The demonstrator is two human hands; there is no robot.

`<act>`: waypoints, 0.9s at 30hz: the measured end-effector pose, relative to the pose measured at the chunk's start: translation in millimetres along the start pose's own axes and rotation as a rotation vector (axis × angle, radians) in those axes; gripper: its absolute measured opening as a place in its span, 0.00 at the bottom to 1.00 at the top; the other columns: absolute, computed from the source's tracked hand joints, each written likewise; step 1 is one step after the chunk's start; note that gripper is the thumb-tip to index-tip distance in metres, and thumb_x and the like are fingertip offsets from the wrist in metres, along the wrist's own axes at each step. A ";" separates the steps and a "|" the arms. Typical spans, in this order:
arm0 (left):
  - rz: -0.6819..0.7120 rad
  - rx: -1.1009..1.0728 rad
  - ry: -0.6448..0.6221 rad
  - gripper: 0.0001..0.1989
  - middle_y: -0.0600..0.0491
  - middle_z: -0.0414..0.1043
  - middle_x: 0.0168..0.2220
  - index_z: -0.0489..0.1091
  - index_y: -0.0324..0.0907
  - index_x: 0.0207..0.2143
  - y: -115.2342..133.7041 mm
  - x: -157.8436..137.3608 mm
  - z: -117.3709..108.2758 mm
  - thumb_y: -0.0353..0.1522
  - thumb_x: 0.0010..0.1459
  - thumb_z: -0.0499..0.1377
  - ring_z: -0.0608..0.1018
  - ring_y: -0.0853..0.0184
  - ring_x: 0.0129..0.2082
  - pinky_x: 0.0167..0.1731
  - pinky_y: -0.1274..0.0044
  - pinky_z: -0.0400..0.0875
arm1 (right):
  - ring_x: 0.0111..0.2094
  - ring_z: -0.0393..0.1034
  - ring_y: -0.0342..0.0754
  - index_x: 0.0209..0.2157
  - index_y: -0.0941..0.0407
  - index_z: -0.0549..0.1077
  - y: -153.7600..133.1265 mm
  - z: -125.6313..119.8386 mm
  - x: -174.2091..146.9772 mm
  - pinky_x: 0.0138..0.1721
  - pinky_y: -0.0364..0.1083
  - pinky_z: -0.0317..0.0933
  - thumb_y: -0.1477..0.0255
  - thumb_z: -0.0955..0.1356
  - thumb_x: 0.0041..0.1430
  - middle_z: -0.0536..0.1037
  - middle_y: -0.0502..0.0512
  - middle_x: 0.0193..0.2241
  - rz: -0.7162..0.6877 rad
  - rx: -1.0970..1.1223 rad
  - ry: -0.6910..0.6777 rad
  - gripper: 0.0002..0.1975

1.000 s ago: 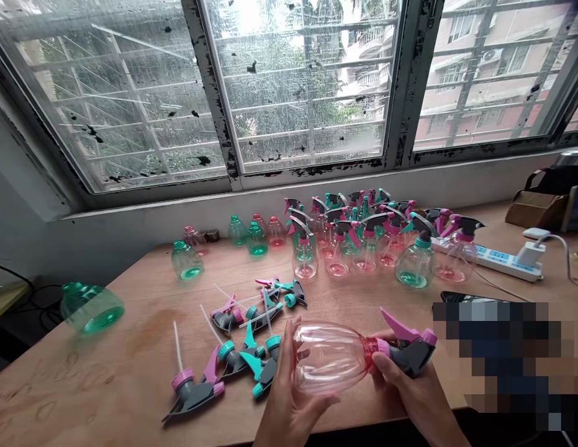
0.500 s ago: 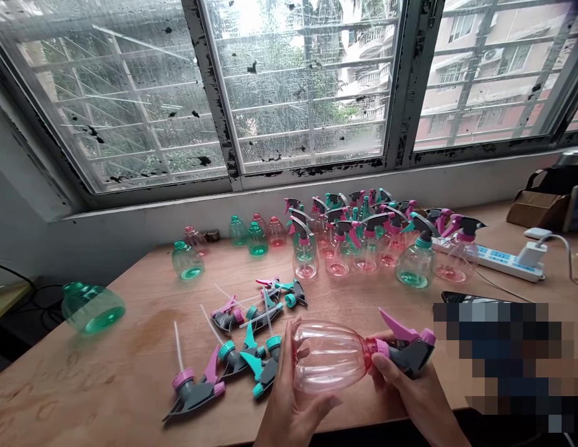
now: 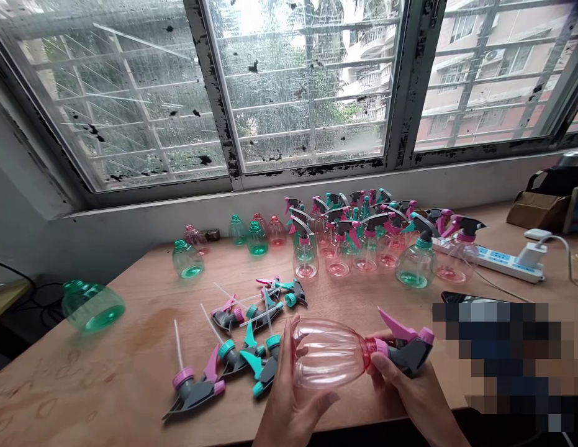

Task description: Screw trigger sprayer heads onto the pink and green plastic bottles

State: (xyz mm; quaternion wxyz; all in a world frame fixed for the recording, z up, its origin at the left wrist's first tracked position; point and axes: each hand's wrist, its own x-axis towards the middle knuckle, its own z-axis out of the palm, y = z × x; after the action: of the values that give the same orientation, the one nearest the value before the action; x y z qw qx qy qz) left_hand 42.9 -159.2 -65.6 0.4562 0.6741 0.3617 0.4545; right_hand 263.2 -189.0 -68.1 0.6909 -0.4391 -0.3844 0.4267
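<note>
Since the earlier frames, the rounded clear-pink plastic bottle (image 3: 326,355) has shifted only slightly to the left, with its grey spray head with pink trigger (image 3: 410,352) and both hands; the items on the counter (image 3: 144,379) lie as they did. The bottle is held sideways above the counter's near edge, base to the left. The left hand (image 3: 289,397) cups its base, fingers behind and thumb below. The right hand (image 3: 407,388) has its fingers closed around the neck and the pink ribbed collar (image 3: 380,349). So small a shift suggests the work in hand is fine adjustment at that joint; how tight it is cannot be told.

On the left, room is tight: loose grey spray heads with teal and pink parts (image 3: 265,372) lie just beside the left hand, and whether they touch it is unclear. Toward the back edge, capped clear-pink and green bottles (image 3: 338,264) stand packed together, and a white plastic power strip (image 3: 507,264) lies to their right. The wood between that group and the held bottle seems to offer the most room for moving. A clear-green plastic bottle without a head (image 3: 93,310) sits by the left edge, well apart.
</note>
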 end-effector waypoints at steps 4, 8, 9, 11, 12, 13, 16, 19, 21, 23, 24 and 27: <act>-0.032 -0.041 -0.001 0.51 0.46 0.42 0.76 0.40 0.55 0.75 1.5 2.1 1.1 0.50 0.59 0.67 0.65 0.46 0.66 0.69 0.56 0.56 | 0.18 0.71 0.44 0.40 0.53 0.78 -3.1 2.8 0.1 0.21 0.42 0.66 0.59 0.78 0.58 0.80 0.47 0.21 -0.008 -0.009 -0.005 0.15; -0.042 -0.026 0.040 0.48 0.46 0.45 0.75 0.39 0.57 0.74 1.3 1.6 3.1 0.47 0.62 0.65 0.66 0.49 0.67 0.69 0.58 0.55 | 0.18 0.70 0.45 0.39 0.54 0.79 -4.9 3.1 0.2 0.21 0.43 0.65 0.59 0.78 0.58 0.79 0.48 0.20 -0.023 -0.015 -0.008 0.15; -0.039 -0.028 0.044 0.47 0.46 0.48 0.75 0.39 0.57 0.74 1.2 1.0 3.3 0.46 0.63 0.64 0.66 0.50 0.67 0.69 0.58 0.55 | 0.17 0.70 0.45 0.39 0.54 0.79 -5.2 3.1 0.1 0.21 0.43 0.65 0.58 0.78 0.58 0.79 0.48 0.20 -0.022 -0.023 -0.009 0.15; -0.038 -0.025 0.044 0.49 0.46 0.51 0.73 0.40 0.57 0.74 0.8 -0.3 2.8 0.46 0.61 0.66 0.66 0.50 0.67 0.69 0.58 0.56 | 0.18 0.70 0.45 0.38 0.54 0.79 -5.7 3.1 -0.2 0.21 0.43 0.65 0.58 0.78 0.57 0.79 0.48 0.20 -0.017 -0.027 -0.003 0.15; -0.039 -0.023 0.041 0.50 0.46 0.52 0.73 0.40 0.57 0.74 0.5 -0.9 2.3 0.47 0.60 0.67 0.66 0.49 0.66 0.69 0.57 0.56 | 0.18 0.70 0.45 0.38 0.54 0.79 -5.9 3.2 -0.4 0.21 0.43 0.65 0.58 0.78 0.57 0.79 0.48 0.20 -0.013 -0.026 -0.001 0.15; -0.041 -0.025 0.037 0.51 0.46 0.52 0.73 0.41 0.56 0.74 0.1 -1.3 1.6 0.48 0.59 0.68 0.66 0.48 0.66 0.69 0.57 0.57 | 0.18 0.70 0.45 0.39 0.54 0.79 -6.1 3.4 -0.5 0.21 0.43 0.65 0.58 0.78 0.57 0.80 0.48 0.20 -0.011 -0.026 -0.001 0.15; -0.049 -0.057 0.023 0.51 0.42 0.55 0.71 0.44 0.50 0.75 -1.9 -1.3 -0.1 0.51 0.58 0.67 0.65 0.45 0.67 0.69 0.57 0.56 | 0.18 0.70 0.45 0.38 0.54 0.80 -6.7 3.9 -0.5 0.20 0.43 0.66 0.58 0.78 0.58 0.80 0.48 0.20 -0.014 -0.030 -0.004 0.15; -0.066 -0.065 0.022 0.51 0.42 0.55 0.72 0.46 0.49 0.74 -3.5 0.6 0.2 0.52 0.58 0.67 0.62 0.44 0.68 0.70 0.56 0.52 | 0.17 0.70 0.44 0.38 0.54 0.80 -7.1 4.3 -0.1 0.20 0.42 0.66 0.58 0.78 0.57 0.80 0.48 0.20 -0.026 -0.011 0.007 0.15; -0.061 -0.051 0.031 0.50 0.44 0.51 0.74 0.45 0.53 0.74 -3.5 1.7 1.8 0.50 0.58 0.68 0.60 0.45 0.70 0.71 0.56 0.49 | 0.17 0.71 0.44 0.39 0.53 0.79 -7.4 4.7 -0.1 0.20 0.42 0.66 0.58 0.78 0.57 0.80 0.48 0.20 -0.027 0.005 0.010 0.15; -0.035 -0.047 0.045 0.47 0.47 0.46 0.76 0.42 0.56 0.74 -2.8 2.1 3.8 0.47 0.61 0.66 0.59 0.47 0.71 0.71 0.56 0.50 | 0.16 0.70 0.44 0.39 0.53 0.79 -7.8 5.7 -0.5 0.19 0.42 0.66 0.58 0.78 0.57 0.80 0.48 0.20 -0.027 0.008 0.018 0.16; -0.018 -0.049 0.051 0.45 0.47 0.44 0.76 0.41 0.57 0.74 -2.4 1.9 4.6 0.46 0.64 0.64 0.60 0.48 0.71 0.71 0.57 0.51 | 0.16 0.70 0.44 0.38 0.54 0.79 -8.1 6.4 -0.8 0.19 0.42 0.65 0.57 0.78 0.56 0.79 0.48 0.19 -0.027 0.004 0.022 0.16; 0.007 -0.050 0.052 0.44 0.46 0.45 0.76 0.40 0.57 0.74 -1.4 0.8 5.0 0.45 0.65 0.62 0.61 0.50 0.70 0.69 0.59 0.56 | 0.17 0.69 0.44 0.37 0.53 0.79 -9.1 7.9 -1.8 0.20 0.42 0.64 0.57 0.79 0.55 0.79 0.48 0.19 -0.023 -0.010 0.032 0.16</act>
State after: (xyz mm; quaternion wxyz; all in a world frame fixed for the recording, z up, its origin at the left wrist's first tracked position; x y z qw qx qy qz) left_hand 47.8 -159.4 -67.5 0.4617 0.6517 0.3598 0.4823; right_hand 257.8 -190.8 -57.3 0.6996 -0.4451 -0.3804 0.4096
